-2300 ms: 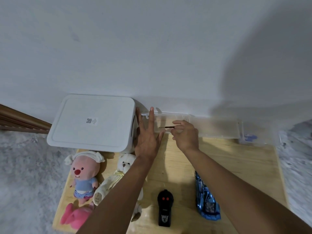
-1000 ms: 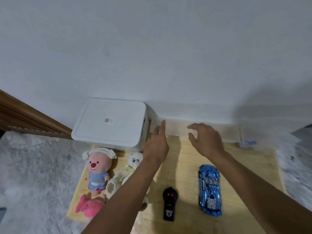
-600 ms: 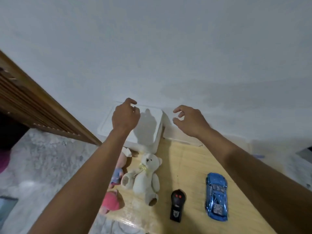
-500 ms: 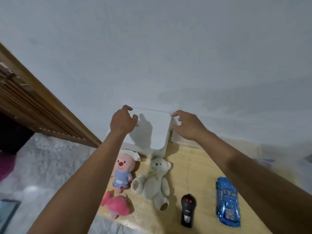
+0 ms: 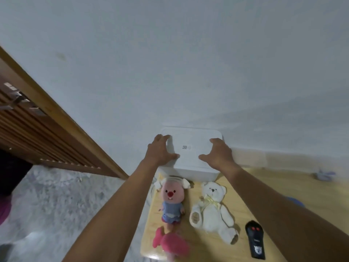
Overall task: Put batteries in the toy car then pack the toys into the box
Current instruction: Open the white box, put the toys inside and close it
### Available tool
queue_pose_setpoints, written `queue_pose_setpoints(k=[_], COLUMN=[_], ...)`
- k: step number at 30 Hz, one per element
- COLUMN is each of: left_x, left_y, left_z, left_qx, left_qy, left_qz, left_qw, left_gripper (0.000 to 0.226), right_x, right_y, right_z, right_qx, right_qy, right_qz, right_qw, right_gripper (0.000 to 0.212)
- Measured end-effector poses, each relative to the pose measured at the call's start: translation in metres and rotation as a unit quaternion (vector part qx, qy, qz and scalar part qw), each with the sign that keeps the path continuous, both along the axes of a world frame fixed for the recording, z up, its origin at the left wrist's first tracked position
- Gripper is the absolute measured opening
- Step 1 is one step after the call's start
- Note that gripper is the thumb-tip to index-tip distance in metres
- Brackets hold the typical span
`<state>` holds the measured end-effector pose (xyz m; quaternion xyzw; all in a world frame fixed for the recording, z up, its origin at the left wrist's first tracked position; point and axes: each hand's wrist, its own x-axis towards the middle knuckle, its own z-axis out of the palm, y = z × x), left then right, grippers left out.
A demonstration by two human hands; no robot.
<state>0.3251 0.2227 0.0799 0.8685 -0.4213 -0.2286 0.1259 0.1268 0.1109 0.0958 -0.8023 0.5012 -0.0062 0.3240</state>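
Clasping from the head view: left hand and right hand curl round opposite sides of the white rounded plastic box, thumbs on top | box stands at the pale wooden table's far-left corner by the wall, lid on | probably light, stiff, smooth; take the lid's side edges | matte white, small code sticker centred

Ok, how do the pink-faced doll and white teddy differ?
The pink-faced doll wears a blue outfit and white cap; the white teddy is plain cream with a yellow bow. The doll lies straight; the teddy slants and looks bulkier. Both lie face up, heads toward the white box.
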Motion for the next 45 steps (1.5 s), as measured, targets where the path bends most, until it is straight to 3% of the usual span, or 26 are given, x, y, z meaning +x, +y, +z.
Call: queue_pose_setpoints(k=[9,15,18,23,26,29,37,45], left_x=[0.002,0.001,-0.003,-0.009,-0.03,-0.075,-0.263,-0.45], left_y=[-0.001,0.002,0.009,0.023,0.021,0.001,-0.095,-0.159], left_z=[-0.006,-0.002,-0.002,0.005,0.022,0.037,0.012,-0.059], left_qx=[0.002,-0.004,-0.01,-0.035,-0.053,-0.073,-0.062,0.032], left_qy=[-0.028,-0.017,-0.025,-0.061,-0.104,-0.127,-0.073,-0.015], left_qz=[-0.031,-0.036,-0.048,-0.045,-0.069,-0.115,-0.272,-0.429], left_qw=[0.999,0.999,0.998,0.996,0.991,0.983,0.957,0.903], left_gripper=[0.081,0.075,0.072,0.084,0.076,0.071,0.077,0.09], right_x=[0.007,0.013,0.009,-0.002,-0.023,-0.066,-0.265,-0.454], right_y=[-0.006,-0.004,0.013,0.037,0.04,0.03,-0.006,0.013], right_z=[0.008,0.016,0.01,0.014,0.025,0.031,0.009,-0.061], right_qx=[0.0,0.003,-0.012,-0.071,-0.079,-0.084,-0.051,0.041], right_qy=[0.047,0.095,0.079,0.029,0.016,0.009,0.064,0.073], right_qz=[0.001,0.027,0.016,0.019,0.012,-0.029,-0.206,-0.367], right_qw=[0.999,0.995,0.997,0.997,0.997,0.996,0.975,0.926], right_gripper=[0.095,0.08,0.085,0.074,0.07,0.069,0.072,0.069])
